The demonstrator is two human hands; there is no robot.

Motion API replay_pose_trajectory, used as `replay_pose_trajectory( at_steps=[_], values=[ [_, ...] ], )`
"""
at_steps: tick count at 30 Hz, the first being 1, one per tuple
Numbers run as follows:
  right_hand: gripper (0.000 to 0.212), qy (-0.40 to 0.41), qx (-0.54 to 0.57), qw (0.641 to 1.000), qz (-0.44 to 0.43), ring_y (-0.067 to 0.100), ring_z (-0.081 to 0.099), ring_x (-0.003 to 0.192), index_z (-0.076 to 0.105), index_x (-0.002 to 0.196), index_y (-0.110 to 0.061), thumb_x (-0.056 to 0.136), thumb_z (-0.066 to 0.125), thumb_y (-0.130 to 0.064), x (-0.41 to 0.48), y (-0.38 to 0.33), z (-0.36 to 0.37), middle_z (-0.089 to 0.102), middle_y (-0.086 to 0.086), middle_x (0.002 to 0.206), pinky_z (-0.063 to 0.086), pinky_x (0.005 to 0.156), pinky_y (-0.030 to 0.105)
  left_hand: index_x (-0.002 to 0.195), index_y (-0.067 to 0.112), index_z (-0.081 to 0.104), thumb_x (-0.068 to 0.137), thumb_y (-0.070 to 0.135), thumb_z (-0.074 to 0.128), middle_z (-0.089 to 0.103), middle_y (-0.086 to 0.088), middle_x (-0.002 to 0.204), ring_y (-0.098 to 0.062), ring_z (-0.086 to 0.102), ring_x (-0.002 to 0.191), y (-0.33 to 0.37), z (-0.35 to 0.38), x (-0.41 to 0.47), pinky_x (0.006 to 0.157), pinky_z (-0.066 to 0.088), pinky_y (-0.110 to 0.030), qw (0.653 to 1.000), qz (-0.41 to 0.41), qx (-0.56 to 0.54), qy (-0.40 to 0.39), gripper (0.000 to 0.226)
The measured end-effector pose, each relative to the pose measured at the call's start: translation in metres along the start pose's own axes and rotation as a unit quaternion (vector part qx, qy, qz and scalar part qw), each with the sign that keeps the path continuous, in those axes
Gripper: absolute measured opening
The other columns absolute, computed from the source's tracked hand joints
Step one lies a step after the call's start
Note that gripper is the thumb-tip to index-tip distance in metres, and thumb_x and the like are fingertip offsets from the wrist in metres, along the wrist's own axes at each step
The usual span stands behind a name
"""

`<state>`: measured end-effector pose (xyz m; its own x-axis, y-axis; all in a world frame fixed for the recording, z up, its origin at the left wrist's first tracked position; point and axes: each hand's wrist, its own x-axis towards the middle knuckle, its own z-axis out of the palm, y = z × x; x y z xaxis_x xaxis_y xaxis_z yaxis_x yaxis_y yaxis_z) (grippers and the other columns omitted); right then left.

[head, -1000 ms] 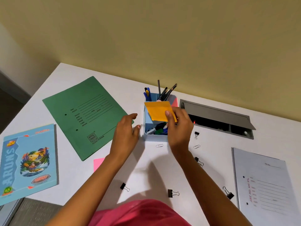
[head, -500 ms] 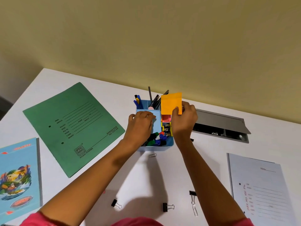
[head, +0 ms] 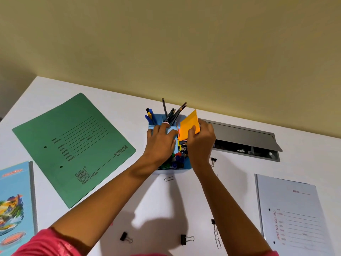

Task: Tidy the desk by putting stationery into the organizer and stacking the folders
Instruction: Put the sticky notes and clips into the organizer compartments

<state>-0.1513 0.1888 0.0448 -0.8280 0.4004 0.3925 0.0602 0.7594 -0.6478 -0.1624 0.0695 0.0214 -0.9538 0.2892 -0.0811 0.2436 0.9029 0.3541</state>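
Note:
A light blue desk organizer [head: 186, 168] stands mid-desk, with pens and pencils [head: 172, 113] upright in its back slots and markers lying in its front tray. My right hand [head: 201, 143] pinches an orange sticky-note pad [head: 189, 127], tilted over the organizer's right compartment. My left hand [head: 160, 143] rests on the organizer's top, fingers on its inner divider. A green folder [head: 73, 145] lies flat to the left. At the right lies a pale grey folder [head: 293, 215].
A blue illustrated notebook [head: 14, 206] lies at the left edge. Several black binder clips [head: 186, 239] and paper clips [head: 168, 179] are scattered on the white desk [head: 110, 209] in front. An open grey cable hatch [head: 243, 141] sits behind the organizer, by the wall.
My right hand carried the orange pad from in front of the organizer to its right side and tilted it. My left hand moved from the organizer's left side onto its top.

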Motion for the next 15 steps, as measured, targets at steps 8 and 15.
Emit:
replay_pose_trajectory(
  at_steps=[8,15],
  values=[
    [0.018,-0.018,0.002,0.997,-0.069,0.027,0.062,0.075,0.063,0.105,0.007,0.090,0.057,0.000,0.008,0.008,0.015,0.063,0.021,0.090,0.045,0.061,0.022,0.131,0.031,0.048,0.097,0.034,0.044,0.032,-0.006,0.148,-0.029,0.025,0.136,0.001,0.004,0.004,0.109,0.022,-0.045,1.000,0.000,0.011,0.006,0.035],
    [0.029,-0.120,-0.059,0.991,-0.022,0.027,0.055,0.103,0.054,0.121,0.002,0.097,0.049,-0.012,-0.002,0.014,0.031,0.057,0.018,0.113,0.048,0.091,0.036,0.130,0.029,0.054,0.097,0.037,0.042,0.020,-0.007,0.155,-0.032,0.016,0.140,0.006,0.007,0.004,0.112,0.016,-0.047,1.000,-0.002,0.017,-0.017,0.036]
  ],
)
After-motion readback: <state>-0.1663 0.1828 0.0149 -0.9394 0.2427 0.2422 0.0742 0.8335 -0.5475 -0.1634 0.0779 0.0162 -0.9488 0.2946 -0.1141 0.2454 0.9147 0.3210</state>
